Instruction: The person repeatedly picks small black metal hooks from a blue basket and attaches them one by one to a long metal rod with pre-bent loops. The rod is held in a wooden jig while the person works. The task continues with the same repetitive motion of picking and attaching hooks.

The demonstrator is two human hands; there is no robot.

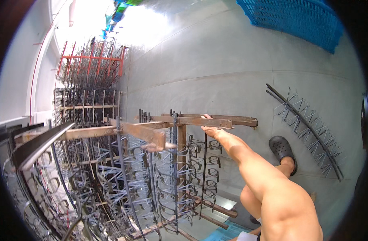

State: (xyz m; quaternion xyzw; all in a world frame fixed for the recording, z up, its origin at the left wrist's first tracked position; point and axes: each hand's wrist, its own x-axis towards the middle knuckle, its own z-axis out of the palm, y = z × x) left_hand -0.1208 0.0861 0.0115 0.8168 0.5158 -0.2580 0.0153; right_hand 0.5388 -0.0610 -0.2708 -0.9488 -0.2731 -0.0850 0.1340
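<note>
- The bare right hand (211,127) is at the right part of a worn brown rectangular bar (192,120); its fingers look bent around it, showing above and below. Part of the grip is hidden, so I cannot tell how firm it is.
- The left hand does not clearly show; I cannot tell what its fingers hold.
- That bar tops a rack left of the arm, beside a second brown bar (245,121). Below hang upright dark thin rods (205,172) bearing small dark curved pieces (213,172).
- A sideways jolt could set the rods swinging, making the pieces knock together or snag, because they hang so close.
- If the bar tipped or slid along its support, a rod could slip off; how the rods are fastened is too unclear to see.
- Fingers could be pinched between the two bars, which lie close together at the right.
- On the floor to the right lie long dark rods with thin pale cross-strips (312,131), near a dark perforated clog (281,148). A step to the right could bend the strips or trip the wearer.
- The projecting lower brown bars (222,209) could catch a shin, being low and near the legs.
</note>
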